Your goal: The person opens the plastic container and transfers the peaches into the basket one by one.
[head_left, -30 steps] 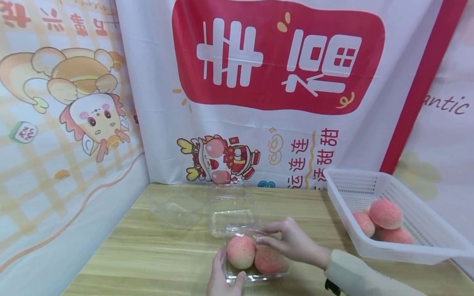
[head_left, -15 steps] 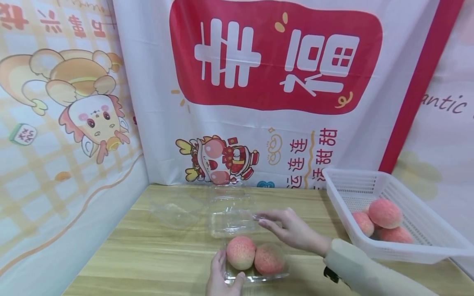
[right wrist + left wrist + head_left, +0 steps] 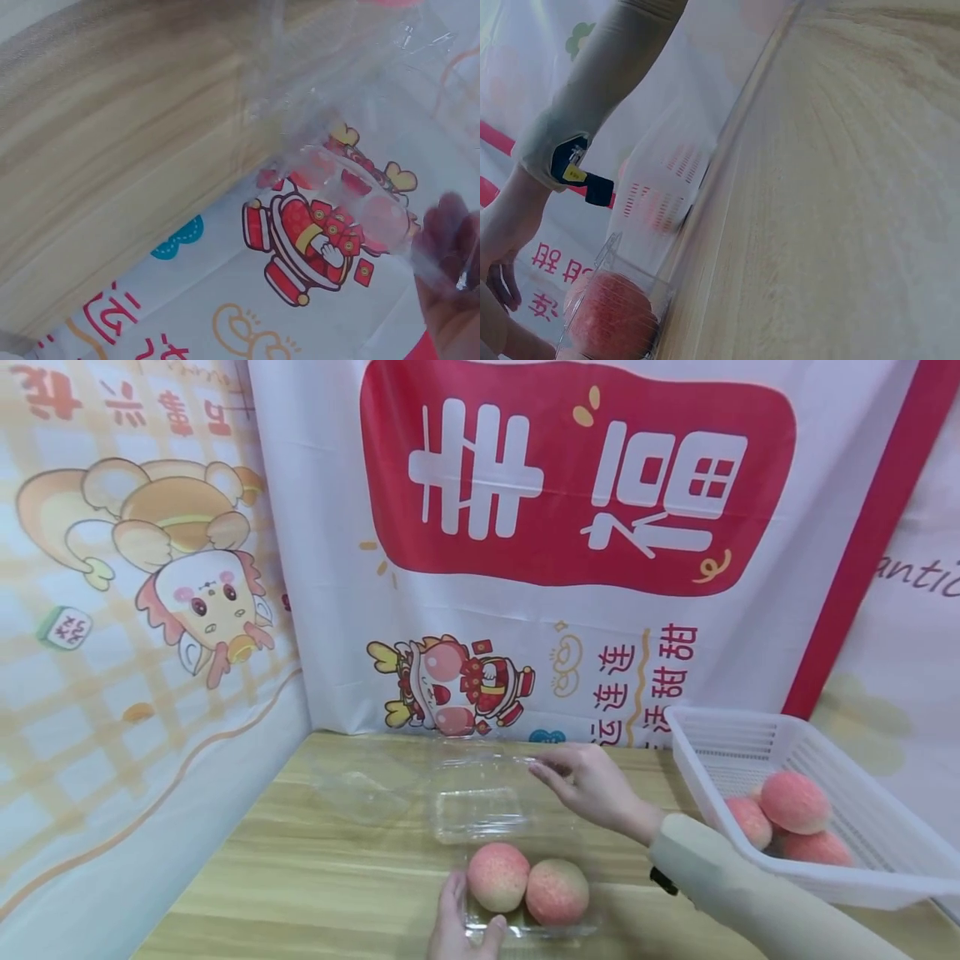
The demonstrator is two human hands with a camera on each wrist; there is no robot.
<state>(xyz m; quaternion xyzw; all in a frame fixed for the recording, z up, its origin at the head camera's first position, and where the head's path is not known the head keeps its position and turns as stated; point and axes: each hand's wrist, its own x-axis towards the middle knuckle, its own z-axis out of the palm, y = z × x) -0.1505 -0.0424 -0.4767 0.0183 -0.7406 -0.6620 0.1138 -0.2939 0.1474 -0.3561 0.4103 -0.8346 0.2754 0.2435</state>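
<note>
Two pink-and-cream peaches (image 3: 498, 878) lie side by side in a clear plastic box (image 3: 555, 932) near the front of the table. My left hand (image 3: 463, 927) holds the box at its left front corner, the thumb over the front edge. Beyond the peaches, my right hand (image 3: 592, 789) pinches the edge of the box's clear lid, which is raised; the lid's outline is hard to make out. In the left wrist view one peach (image 3: 615, 315) shows through the box wall. The right wrist view has the right hand (image 3: 454, 262) beside blurred clear plastic.
Several peaches (image 3: 795, 802) sit in a white slotted basket (image 3: 892, 785) on the right. More clear plastic boxes (image 3: 367, 789) stand at the back left of the wooden table (image 3: 247, 877). A printed cloth (image 3: 330, 568) hangs behind the table's back edge.
My right hand has moved away from the peaches toward the back, lifting the lid's edge off them. The left hand has kept its hold on the box's corner.
</note>
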